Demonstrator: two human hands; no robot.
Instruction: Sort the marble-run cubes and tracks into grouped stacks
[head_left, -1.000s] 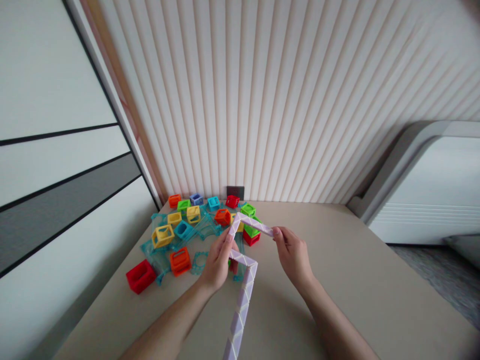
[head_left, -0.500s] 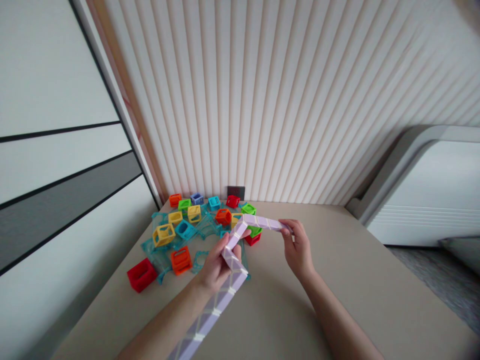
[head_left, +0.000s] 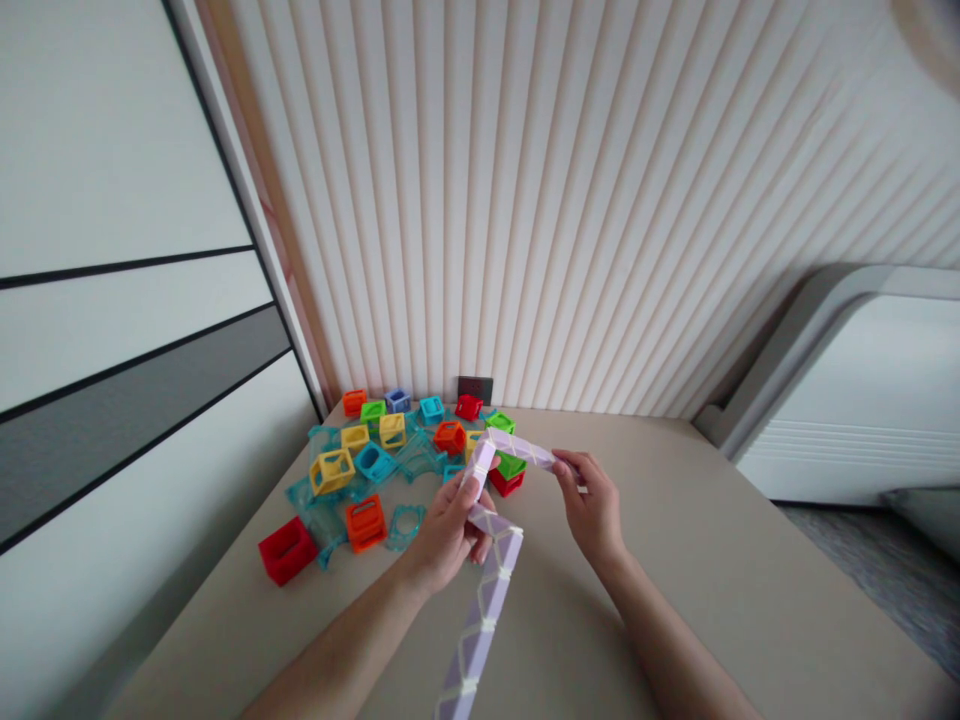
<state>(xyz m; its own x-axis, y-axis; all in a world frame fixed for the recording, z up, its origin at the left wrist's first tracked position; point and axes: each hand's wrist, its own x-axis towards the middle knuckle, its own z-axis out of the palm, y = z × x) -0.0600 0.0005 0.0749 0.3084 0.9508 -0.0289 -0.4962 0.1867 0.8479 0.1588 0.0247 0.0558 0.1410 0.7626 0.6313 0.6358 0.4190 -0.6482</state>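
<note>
A lilac snake puzzle (head_left: 491, 590) with pale seams is held above the table, bent into several angled sections. My left hand (head_left: 448, 530) is closed round a middle section, thumb on top, close to two of the bends. At the far right end of the upper section, my right hand (head_left: 592, 503) pinches the puzzle between thumb and fingers. From the left hand, the longest section hangs down towards me and runs out of view at the bottom edge. Some of the left hand's fingers are partly hidden behind the puzzle.
On the table (head_left: 720, 560), behind and left of my hands, lie several coloured hollow cubes, among them a red block (head_left: 288, 550) and an orange cube (head_left: 366, 523). Clear teal plastic pieces (head_left: 420, 455) lie among them. A black socket (head_left: 475, 390) is at the padded wall (head_left: 510, 200).
The long lower section of the snake puzzle has swung right and hangs steeper. The left hand has turned slightly with it and shifted right. Both hands keep their hold. The view has shifted a little.
</note>
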